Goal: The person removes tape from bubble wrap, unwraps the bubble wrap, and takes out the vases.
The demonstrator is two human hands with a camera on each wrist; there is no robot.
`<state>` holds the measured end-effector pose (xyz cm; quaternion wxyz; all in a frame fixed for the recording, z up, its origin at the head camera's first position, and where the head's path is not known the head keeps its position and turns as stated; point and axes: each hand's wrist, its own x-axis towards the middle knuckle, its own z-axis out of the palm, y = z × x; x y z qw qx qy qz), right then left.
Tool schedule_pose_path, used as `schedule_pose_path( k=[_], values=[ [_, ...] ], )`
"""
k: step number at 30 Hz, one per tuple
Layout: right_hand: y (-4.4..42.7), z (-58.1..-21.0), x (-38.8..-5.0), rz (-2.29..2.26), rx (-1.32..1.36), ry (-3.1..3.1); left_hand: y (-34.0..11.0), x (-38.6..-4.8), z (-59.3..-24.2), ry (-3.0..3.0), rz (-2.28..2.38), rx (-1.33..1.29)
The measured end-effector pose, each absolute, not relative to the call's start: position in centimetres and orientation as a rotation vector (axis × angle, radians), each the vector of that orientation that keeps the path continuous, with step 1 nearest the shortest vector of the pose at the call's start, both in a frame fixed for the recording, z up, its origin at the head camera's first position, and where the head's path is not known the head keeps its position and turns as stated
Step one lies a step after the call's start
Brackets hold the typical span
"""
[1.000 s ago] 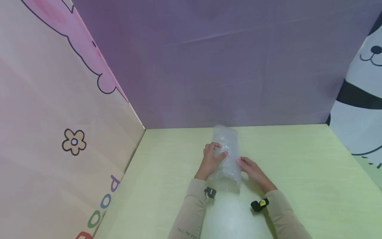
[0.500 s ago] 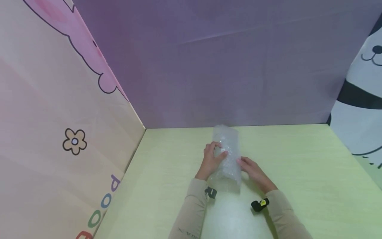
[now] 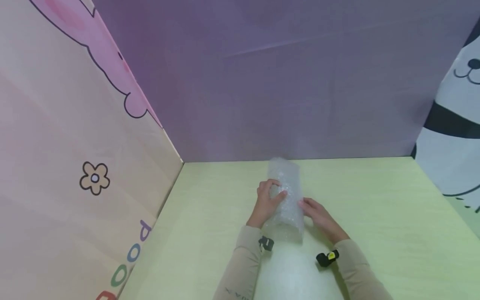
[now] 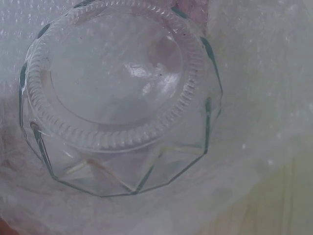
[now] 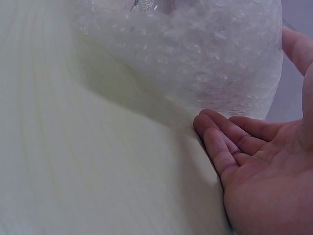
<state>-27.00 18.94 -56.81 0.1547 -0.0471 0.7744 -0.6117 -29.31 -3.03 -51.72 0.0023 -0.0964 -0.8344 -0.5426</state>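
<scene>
Your left hand [image 3: 265, 203] grips bubble wrap [image 3: 290, 213], your relaxed right hand [image 3: 318, 214] touches it; slackening could let the glass [image 4: 117, 139] slip.

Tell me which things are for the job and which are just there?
For the job, it seems:
- bubble wrap
- glass, with the wrap round it
- left hand, holding the wrap
- right hand, touching the wrap's side
- table, to work on

Just there, as wall pictures:
- flower
- coloured letters
- black-and-white animal
</scene>
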Motion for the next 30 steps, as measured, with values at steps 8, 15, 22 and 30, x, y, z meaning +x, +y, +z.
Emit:
schedule_pose_path(
  k=[8, 15, 22, 30],
  values=[
    [18.96, -56.59, -26.97, -1.74, -0.157, 2.232, -2.89, -29.24, -51.6, -2.602, -1.713, -0.311],
    [18.92, -56.44, -26.7, -1.748, -0.16, 2.227, -2.83, -29.13, -51.49, -2.634, -1.726, -0.268],
    [18.91, -56.68, -26.82, -1.761, -0.17, 2.226, -2.96, -29.1, -51.57, -2.651, -1.717, -0.275],
    [18.86, -56.59, -26.75, -1.769, -0.152, 2.219, -2.99, -29.2, -51.85, -2.656, -1.705, -0.29]
  ],
)
